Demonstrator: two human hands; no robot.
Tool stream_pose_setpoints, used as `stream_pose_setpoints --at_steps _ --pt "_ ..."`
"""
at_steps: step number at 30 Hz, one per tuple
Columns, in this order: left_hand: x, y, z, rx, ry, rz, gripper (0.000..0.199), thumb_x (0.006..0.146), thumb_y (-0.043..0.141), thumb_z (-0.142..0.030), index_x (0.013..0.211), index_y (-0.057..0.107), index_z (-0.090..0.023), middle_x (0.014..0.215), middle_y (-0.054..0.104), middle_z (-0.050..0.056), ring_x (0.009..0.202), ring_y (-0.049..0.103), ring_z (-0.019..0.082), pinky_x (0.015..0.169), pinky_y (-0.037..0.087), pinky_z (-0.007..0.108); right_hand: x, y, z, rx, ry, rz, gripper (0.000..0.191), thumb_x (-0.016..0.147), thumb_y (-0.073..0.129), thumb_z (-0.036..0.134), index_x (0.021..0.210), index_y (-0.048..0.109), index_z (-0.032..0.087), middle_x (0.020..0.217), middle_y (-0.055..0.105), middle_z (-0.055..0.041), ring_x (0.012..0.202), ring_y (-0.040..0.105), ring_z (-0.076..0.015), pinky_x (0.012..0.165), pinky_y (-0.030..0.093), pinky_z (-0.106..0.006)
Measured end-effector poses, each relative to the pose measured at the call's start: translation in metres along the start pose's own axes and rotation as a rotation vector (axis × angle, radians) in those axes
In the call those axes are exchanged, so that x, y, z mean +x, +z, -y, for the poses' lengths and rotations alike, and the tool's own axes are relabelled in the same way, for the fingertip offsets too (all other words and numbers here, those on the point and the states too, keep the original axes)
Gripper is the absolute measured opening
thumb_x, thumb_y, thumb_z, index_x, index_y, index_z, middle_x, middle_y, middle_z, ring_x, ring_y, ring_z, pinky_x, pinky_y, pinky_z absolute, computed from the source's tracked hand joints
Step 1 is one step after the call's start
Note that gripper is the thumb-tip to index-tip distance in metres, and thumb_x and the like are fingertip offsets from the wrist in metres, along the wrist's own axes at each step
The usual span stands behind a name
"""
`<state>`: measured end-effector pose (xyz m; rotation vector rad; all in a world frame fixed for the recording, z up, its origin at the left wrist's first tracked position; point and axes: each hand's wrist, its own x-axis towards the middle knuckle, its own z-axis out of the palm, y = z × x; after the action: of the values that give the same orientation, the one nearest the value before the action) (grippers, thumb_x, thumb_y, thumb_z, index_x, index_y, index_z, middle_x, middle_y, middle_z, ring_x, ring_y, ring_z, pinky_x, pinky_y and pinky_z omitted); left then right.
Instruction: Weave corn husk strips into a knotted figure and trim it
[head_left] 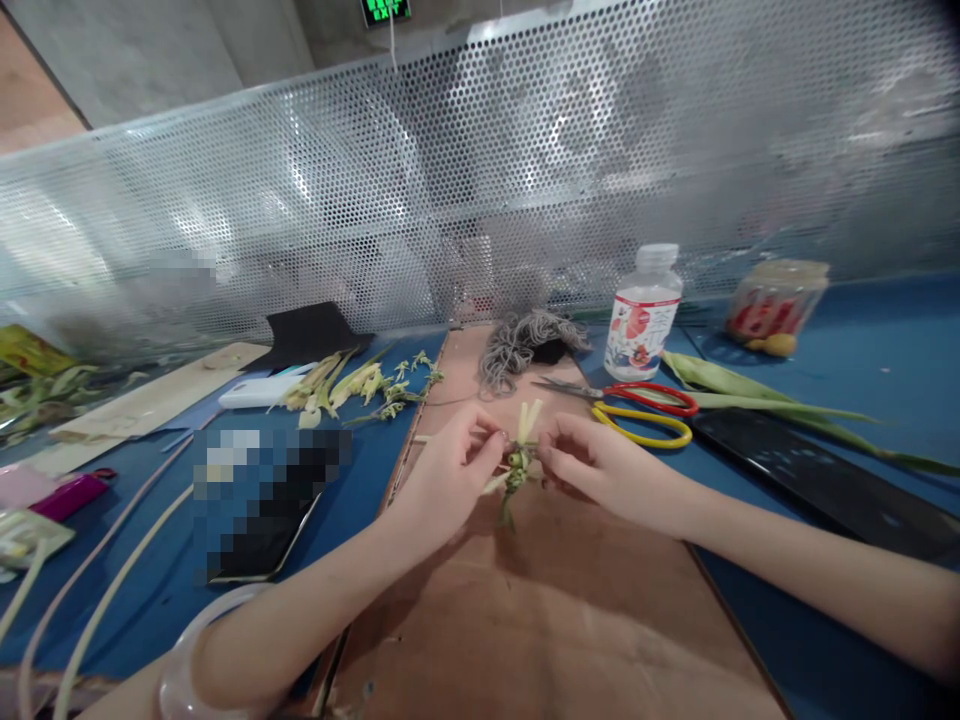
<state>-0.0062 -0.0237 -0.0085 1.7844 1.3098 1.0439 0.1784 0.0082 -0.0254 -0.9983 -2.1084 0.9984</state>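
Observation:
Both hands meet over the brown wooden board (pixel 555 590). Between them is a small bundle of green and pale yellow plant strips (pixel 517 465), some ends pointing up and a leafy end hanging down. My left hand (pixel 461 460) pinches the bundle's left side with thumb and forefinger. On the other side, my right hand (pixel 589 460) has its fingertips closed at the bundle's right edge, where a thin strand seems to run; its exact grip is too small to make out. Scissors (pixel 645 410) with red and yellow handles lie just beyond my right hand.
Grey yarn (pixel 525 350) is heaped at the board's far end, near a white labelled bottle (pixel 643 315). A glass jar (pixel 780 310) and a black tray (pixel 817 480) are at right. Plant pieces (pixel 360 390), a phone (pixel 277 530) and cables (pixel 112 610) occupy the left. Perforated metal (pixel 360 180) stands behind.

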Motion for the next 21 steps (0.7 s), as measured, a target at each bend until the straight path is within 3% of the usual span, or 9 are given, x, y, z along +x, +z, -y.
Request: stream_pose_setpoints --at_steps 3,7,11,15,21 --pt "0.0 0.002 0.0 -0.022 -0.001 0.012 0.013 0.087 0.047 -0.031 0.085 0.048 -0.019 0.079 0.059 0.0 0.075 0.062 0.015 0.07 0.049 0.029 0.0 0.0 -0.001 -0.233 -0.046 -0.094 0.01 0.08 0.049 0.025 0.072 0.048 0.019 0.061 0.052 0.0018 0.054 0.045 -0.0109 0.051 0.031 -0.023" --pt "-0.001 0.002 0.001 -0.024 0.005 0.011 0.011 0.087 0.047 -0.03 0.083 0.047 -0.019 0.078 0.058 -0.001 0.075 0.061 0.014 0.069 0.048 0.028 -0.002 0.001 -0.002 -0.405 -0.096 -0.114 0.005 0.075 0.05 0.018 0.072 0.047 0.018 0.062 0.051 0.0017 0.054 0.045 -0.0112 0.051 0.029 -0.023" --pt "0.001 0.001 0.002 0.031 0.012 0.02 0.009 0.086 0.048 -0.027 0.082 0.048 -0.019 0.076 0.06 -0.001 0.072 0.06 0.014 0.065 0.046 0.026 -0.004 0.001 -0.006 -0.598 -0.247 -0.149 0.005 0.076 0.05 0.015 0.075 0.046 0.018 0.069 0.053 -0.0012 0.062 0.046 -0.0133 0.056 0.03 -0.024" --pt "0.003 -0.002 0.004 0.145 0.06 -0.011 0.011 0.083 0.052 -0.026 0.077 0.052 -0.018 0.076 0.06 0.0 0.071 0.057 0.012 0.065 0.044 0.024 -0.005 0.001 -0.009 -0.725 -0.389 -0.104 0.008 0.081 0.044 0.014 0.075 0.048 0.017 0.073 0.054 -0.0038 0.067 0.048 -0.0157 0.06 0.033 -0.027" --pt "0.008 -0.004 0.015 0.003 -0.016 0.092 0.016 0.084 0.051 -0.03 0.076 0.052 -0.016 0.068 0.059 -0.001 0.056 0.053 0.009 0.059 0.043 0.024 -0.006 0.0 -0.009 -0.807 -0.491 -0.007 0.017 0.081 0.045 0.013 0.093 0.057 0.014 0.094 0.058 -0.0094 0.084 0.053 -0.0207 0.071 0.04 -0.033"
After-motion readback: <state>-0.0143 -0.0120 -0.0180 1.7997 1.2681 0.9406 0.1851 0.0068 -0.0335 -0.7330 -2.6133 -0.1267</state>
